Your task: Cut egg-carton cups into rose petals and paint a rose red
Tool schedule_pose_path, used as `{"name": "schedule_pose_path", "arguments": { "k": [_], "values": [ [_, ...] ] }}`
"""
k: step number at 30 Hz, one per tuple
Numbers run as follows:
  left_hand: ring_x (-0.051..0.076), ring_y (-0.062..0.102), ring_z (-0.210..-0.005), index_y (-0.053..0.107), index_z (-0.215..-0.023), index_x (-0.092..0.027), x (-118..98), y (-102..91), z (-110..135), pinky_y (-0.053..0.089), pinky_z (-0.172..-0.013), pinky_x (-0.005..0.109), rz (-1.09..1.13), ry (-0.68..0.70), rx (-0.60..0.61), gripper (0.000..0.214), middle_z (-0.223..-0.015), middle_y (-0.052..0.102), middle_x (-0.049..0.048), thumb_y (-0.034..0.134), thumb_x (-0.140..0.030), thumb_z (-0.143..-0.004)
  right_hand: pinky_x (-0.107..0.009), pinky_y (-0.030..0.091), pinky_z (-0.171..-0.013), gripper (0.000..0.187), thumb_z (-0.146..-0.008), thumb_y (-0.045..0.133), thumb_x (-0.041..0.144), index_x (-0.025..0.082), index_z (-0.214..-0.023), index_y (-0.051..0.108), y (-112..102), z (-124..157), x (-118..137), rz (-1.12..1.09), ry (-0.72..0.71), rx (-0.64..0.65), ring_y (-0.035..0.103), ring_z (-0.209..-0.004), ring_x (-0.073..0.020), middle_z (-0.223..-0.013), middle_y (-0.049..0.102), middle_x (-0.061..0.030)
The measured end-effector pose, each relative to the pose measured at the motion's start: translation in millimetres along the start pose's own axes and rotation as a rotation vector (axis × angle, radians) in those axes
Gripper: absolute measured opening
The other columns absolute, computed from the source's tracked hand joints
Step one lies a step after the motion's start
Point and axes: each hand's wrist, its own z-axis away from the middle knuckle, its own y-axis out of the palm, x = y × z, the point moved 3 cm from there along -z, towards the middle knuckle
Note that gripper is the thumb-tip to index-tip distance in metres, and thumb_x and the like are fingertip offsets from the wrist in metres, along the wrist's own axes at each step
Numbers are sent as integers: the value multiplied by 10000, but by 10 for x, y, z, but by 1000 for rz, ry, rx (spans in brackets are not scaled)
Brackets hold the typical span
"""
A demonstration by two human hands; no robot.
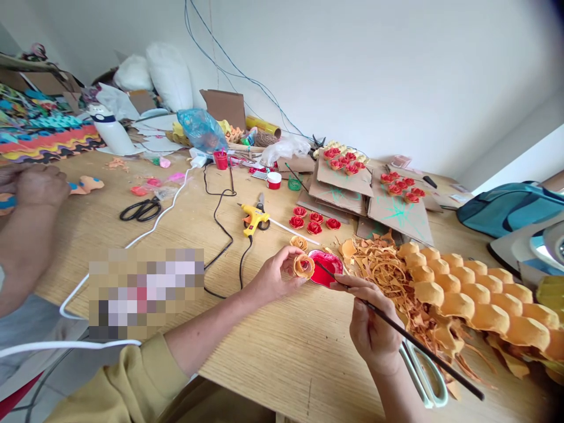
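My left hand pinches a small orange paper rose that has some red inside its petals. In my right hand is a long dark paintbrush, its tip end over a shallow dish of red paint just beside the rose. Whether the bristles touch the paint, I cannot tell. Behind my left hand lies an unpainted orange rose. Several red-painted roses sit on the table farther back, with more red roses on cardboard pieces.
Egg-carton sheets and orange scraps cover the right side; pale-handled scissors lie by my right wrist. A yellow glue gun with a black cord is in the middle. Another person's hands, black scissors and a white cable are at left.
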Motion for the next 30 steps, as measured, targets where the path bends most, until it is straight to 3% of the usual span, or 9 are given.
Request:
{"name": "schedule_pose_path", "arguments": {
  "k": [6, 12, 16, 21, 25, 30],
  "values": [
    [235, 661, -1068, 526, -1108, -201, 88, 1, -36, 537, -900, 358, 383, -160, 26, 554, -1186, 640, 97, 837, -327, -667, -470, 579, -848, 251, -948, 480, 78, 225, -1140, 549, -15, -5, -120, 68, 60, -116, 674, -1046, -249, -1137, 671, -111],
    [256, 640, -1077, 556, -1219, -185, -14, -2, -14, 559, -870, 386, 488, -244, 78, 602, -1180, 643, 102, 814, -374, -708, -430, 580, -860, 209, -939, 550, 130, 232, -1114, 600, -38, -1, -196, 227, 139, -94, 689, -984, -240, -1027, 700, -77],
    [248, 634, -1101, 555, -1175, -196, 17, -7, -20, 535, -917, 380, 422, -178, 55, 556, -1199, 629, 94, 820, -329, -705, -431, 609, -812, 130, -962, 547, 189, 231, -1081, 579, -51, 31, -194, 89, 220, -206, 721, -911, -235, -1024, 703, -83],
    [225, 638, -1086, 517, -1186, -219, 34, -5, 10, 512, -955, 369, 138, 22, 48, 521, -1211, 617, 88, 775, -217, -734, -408, 624, -724, 48, -986, 524, 191, 219, -1022, 538, -40, -6, -100, -159, 284, -346, 741, -819, -220, -951, 704, -70],
    [237, 622, -1122, 517, -1200, -227, -33, 9, 53, 506, -985, 381, -44, 113, 48, 499, -1225, 619, 95, 735, -160, -756, -403, 630, -704, 26, -982, 537, 215, 223, -1002, 551, -6, -18, -75, -250, 338, -363, 728, -868, -233, -949, 686, -76],
    [224, 636, -1079, 510, -1194, -223, -79, 16, 65, 528, -944, 356, -102, 137, 45, 486, -1191, 634, 88, 736, -181, -765, -377, 636, -669, 31, -979, 543, 219, 231, -1003, 559, 71, -4, -93, -303, 366, -313, 722, -845, -221, -977, 674, -72]
  ]
}}
